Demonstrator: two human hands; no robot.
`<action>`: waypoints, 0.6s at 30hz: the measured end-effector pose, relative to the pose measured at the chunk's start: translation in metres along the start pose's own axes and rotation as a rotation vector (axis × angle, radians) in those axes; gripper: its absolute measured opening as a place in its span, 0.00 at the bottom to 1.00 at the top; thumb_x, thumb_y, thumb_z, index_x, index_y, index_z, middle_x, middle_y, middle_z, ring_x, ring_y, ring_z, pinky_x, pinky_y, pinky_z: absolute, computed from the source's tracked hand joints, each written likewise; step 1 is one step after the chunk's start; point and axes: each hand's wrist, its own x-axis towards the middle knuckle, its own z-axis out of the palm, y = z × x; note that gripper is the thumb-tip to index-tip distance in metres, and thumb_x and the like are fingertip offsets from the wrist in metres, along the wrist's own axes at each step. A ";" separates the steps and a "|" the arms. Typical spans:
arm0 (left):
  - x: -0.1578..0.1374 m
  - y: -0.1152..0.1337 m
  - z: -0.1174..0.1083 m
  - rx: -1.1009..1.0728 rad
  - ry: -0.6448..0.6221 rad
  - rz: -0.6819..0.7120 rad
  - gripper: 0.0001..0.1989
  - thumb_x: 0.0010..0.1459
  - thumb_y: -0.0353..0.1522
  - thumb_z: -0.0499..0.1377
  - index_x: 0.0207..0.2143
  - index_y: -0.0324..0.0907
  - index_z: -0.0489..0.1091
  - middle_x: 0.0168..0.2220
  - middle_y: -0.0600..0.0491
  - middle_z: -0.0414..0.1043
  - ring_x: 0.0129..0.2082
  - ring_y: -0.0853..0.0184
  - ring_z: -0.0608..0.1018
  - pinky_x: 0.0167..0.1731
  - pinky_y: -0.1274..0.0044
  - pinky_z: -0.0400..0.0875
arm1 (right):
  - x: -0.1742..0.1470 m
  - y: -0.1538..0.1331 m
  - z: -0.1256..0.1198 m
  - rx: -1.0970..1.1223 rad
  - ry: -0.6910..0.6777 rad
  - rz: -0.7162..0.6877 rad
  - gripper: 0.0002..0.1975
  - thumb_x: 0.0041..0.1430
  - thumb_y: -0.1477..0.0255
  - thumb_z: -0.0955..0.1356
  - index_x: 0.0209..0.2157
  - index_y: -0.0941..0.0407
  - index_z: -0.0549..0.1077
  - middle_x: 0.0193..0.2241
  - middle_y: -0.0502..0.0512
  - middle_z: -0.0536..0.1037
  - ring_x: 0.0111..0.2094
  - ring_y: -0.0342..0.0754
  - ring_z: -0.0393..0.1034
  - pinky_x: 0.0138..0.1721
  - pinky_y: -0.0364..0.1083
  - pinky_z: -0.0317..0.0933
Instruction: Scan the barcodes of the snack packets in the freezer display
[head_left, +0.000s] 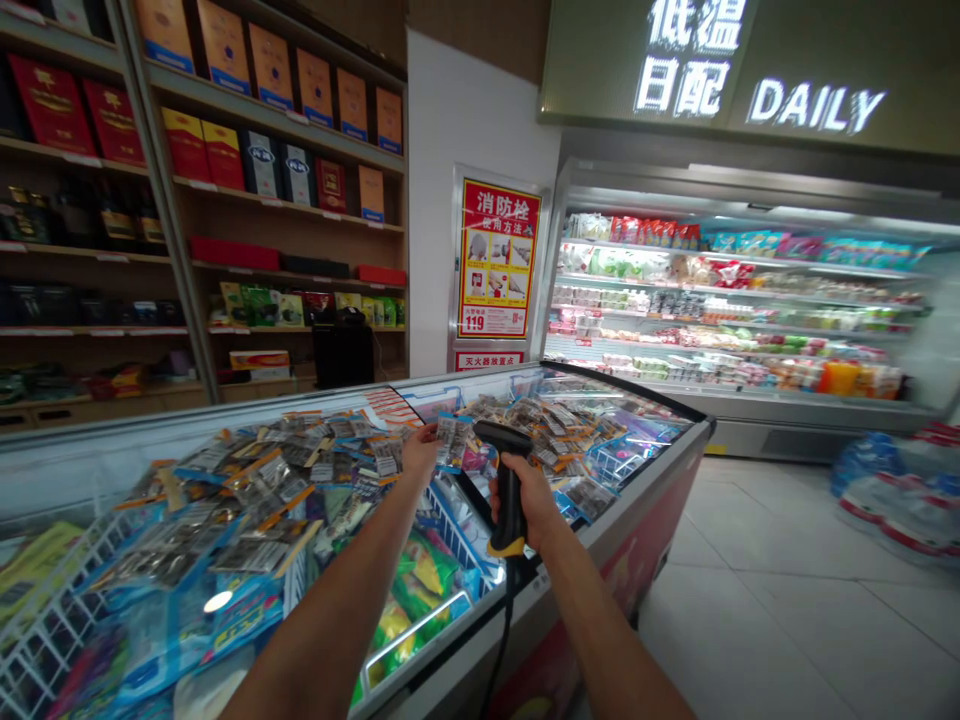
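Note:
Wrapped around the handle of a black-and-yellow barcode scanner (510, 490), my right hand (531, 495) holds it upright over the front part of the freezer top. The scanner's head points left, and a black cable drops from its base. My left hand (421, 448) reaches forward, its fingers pinched on the edge of a small snack packet (453, 440) with a blue border and a printed label. That packet is just left of the scanner head. Many similar snack packets (277, 480) with orange or blue edges lie in a loose spread on the glass, left of my left hand.
A second pile of packets (559, 425) covers the glass to the right. Beneath the glass of the chest freezer (660, 500) are wire baskets with bagged goods. Shelves of boxes (315, 90) stand behind left, a lit refrigerated display (735, 290) behind right. Wrapped bottles (900, 490) sit on the floor.

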 end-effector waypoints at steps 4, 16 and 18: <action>-0.001 -0.002 -0.003 -0.146 -0.004 -0.066 0.22 0.42 0.24 0.54 0.43 0.38 0.70 0.31 0.51 0.75 0.30 0.64 0.76 0.27 0.76 0.69 | -0.001 0.000 0.006 -0.036 0.002 -0.016 0.12 0.43 0.62 0.65 0.23 0.58 0.66 0.12 0.46 0.68 0.10 0.40 0.59 0.10 0.40 0.54; 0.002 -0.004 -0.004 -0.212 0.035 -0.097 0.22 0.42 0.22 0.54 0.43 0.35 0.69 0.34 0.49 0.75 0.32 0.66 0.76 0.29 0.79 0.69 | 0.000 -0.001 0.016 -0.007 -0.017 -0.028 0.12 0.45 0.63 0.65 0.20 0.57 0.64 0.12 0.46 0.68 0.11 0.40 0.59 0.10 0.39 0.55; 0.004 -0.006 -0.004 -0.217 0.030 -0.107 0.22 0.43 0.22 0.54 0.44 0.35 0.69 0.35 0.49 0.75 0.33 0.66 0.76 0.30 0.79 0.69 | -0.002 -0.001 0.018 -0.005 -0.013 -0.036 0.11 0.45 0.63 0.65 0.21 0.57 0.64 0.11 0.46 0.68 0.10 0.40 0.59 0.09 0.39 0.54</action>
